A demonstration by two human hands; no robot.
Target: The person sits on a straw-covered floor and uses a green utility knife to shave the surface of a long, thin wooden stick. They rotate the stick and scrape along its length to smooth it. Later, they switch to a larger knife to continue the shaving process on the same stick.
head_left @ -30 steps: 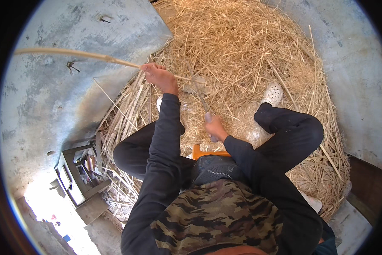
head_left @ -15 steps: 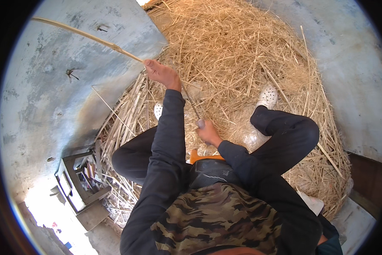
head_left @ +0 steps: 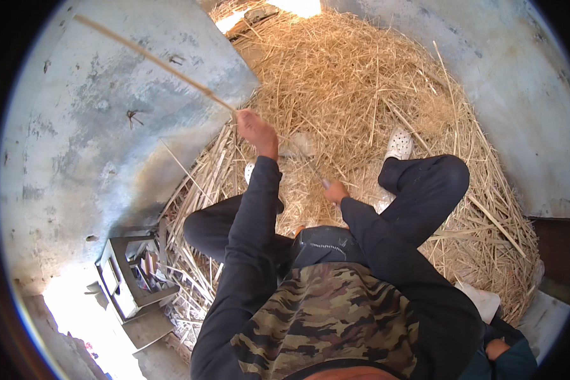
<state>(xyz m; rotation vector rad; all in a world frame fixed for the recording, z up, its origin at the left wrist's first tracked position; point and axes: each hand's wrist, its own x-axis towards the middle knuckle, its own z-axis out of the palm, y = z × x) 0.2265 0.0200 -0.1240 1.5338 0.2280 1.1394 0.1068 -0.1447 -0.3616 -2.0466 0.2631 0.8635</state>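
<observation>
My left hand is raised at left of centre and closed round a long, thin bamboo strip. That strip slants up to the far left, in front of the grey wall. Near my lap, my right hand grips the handle of a knife. Its thin, blurred blade points up and left toward the space below my left hand. Whether the blade touches the strip, I cannot tell. A bit of an orange object shows at my waist, mostly hidden.
A broad heap of straw-like shavings covers the floor ahead. Split strips lie along the left wall. My white clog rests on the shavings. A small wooden frame stands lower left; another person's hand shows lower right.
The right hand with the knife has shifted right. My left hand and the bamboo strip sit slightly lower and further right. The whole view has turned a little, and the orange object is more hidden.
</observation>
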